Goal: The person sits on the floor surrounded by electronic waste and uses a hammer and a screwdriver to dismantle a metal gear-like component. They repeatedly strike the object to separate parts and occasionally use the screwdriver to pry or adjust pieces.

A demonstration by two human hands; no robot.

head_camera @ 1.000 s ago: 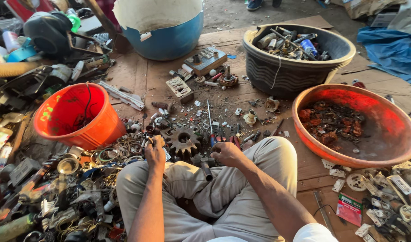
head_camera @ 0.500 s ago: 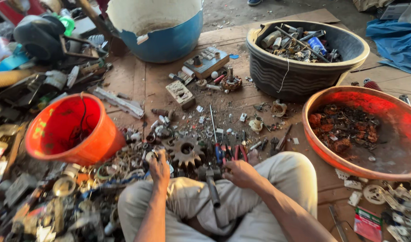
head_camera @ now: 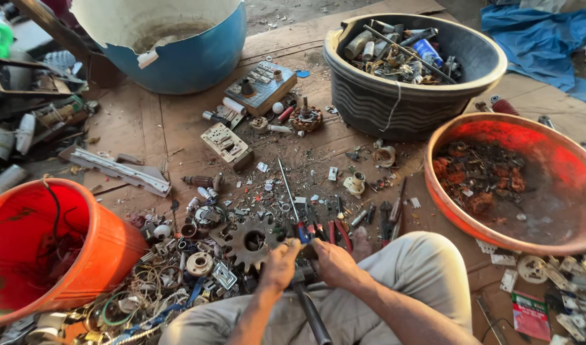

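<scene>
My left hand [head_camera: 279, 263] and my right hand [head_camera: 334, 260] meet above my lap, both closed on a small dark metal part [head_camera: 304, 254] that they mostly hide. A hammer [head_camera: 309, 310] lies just under them, its black handle running down between my knees. A rusty toothed gear [head_camera: 251, 241] sits on the ground right beside my left hand. Just beyond my fingers lie a long screwdriver [head_camera: 288, 191] and red-handled pliers [head_camera: 339, 233].
An orange bucket [head_camera: 94, 255] with wires stands at the left. A red basin [head_camera: 497, 137] of rusty bits is at the right, a black tub [head_camera: 395, 102] of scrap behind it, and a blue tub [head_camera: 197, 57] at the back. Small scrap covers the cardboard floor.
My left hand has moved right, away from the gear, and joined my right hand over the part. The view has dropped closer to the ground.
</scene>
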